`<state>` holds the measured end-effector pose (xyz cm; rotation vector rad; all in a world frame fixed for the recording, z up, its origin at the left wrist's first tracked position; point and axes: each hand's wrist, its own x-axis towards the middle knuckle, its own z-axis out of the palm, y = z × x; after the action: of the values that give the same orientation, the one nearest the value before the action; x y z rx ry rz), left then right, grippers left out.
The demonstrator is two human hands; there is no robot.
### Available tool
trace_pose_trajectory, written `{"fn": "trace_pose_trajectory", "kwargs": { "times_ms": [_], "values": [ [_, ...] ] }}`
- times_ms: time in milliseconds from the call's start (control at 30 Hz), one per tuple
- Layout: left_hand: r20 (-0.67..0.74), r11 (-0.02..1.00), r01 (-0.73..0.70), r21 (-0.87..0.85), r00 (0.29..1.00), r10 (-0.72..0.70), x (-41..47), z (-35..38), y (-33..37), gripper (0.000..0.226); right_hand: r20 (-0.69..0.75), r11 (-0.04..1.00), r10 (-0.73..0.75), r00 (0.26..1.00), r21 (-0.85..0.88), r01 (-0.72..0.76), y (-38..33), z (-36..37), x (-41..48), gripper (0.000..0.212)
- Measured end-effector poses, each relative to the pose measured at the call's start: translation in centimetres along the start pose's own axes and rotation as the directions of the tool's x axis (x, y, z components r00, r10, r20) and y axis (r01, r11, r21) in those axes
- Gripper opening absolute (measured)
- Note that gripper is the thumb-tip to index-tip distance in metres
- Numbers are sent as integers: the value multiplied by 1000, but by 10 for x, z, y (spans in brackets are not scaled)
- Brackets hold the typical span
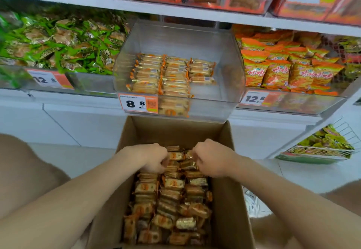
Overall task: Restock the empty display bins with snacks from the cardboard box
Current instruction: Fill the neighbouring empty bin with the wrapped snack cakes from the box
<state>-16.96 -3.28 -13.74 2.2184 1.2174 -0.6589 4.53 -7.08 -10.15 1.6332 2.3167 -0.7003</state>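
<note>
An open cardboard box [228, 170] stands on the floor below the shelf, filled with several small orange-and-gold snack packets [172, 205]. Both hands reach into its far end. My left hand [152, 158] is closed on packets at the left of the pile. A little to the right, my right hand [212, 158] is closed on packets too. Between the two hands lies a short row of packets [176, 156]. Above the box, a clear display bin [220, 53] with an "8.8" price tag [137, 103] holds three neat rows of the same packets [166, 75]; its right part is bare.
Left of the clear bin sits a bin of green packets [58, 42], right of it a bin of orange bags [283, 67]. An upper shelf [175, 9] carries orange boxes. A wire basket [322, 147] of yellow-green packets stands at the right. The floor is white tile.
</note>
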Motion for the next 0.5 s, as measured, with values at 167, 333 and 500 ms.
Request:
{"fn": "trace_pose_trajectory", "kwargs": {
  "times_ms": [167, 333, 500],
  "values": [
    [-27, 964, 190, -187, 980, -198, 50, 59, -18, 20, 49, 970, 241, 969, 26, -242, 32, 72, 34, 22],
    [-51, 922, 350, -165, 931, -362, 80, 116, -27, 52, 40, 942, 337, 941, -8, -337, 45, 121, 58, 23],
    [-11, 892, 400, -209, 911, -411, 100, 136, -37, 71, 122, 980, 129, 984, -165, -108, 55, 155, 83, 66]
  ]
}}
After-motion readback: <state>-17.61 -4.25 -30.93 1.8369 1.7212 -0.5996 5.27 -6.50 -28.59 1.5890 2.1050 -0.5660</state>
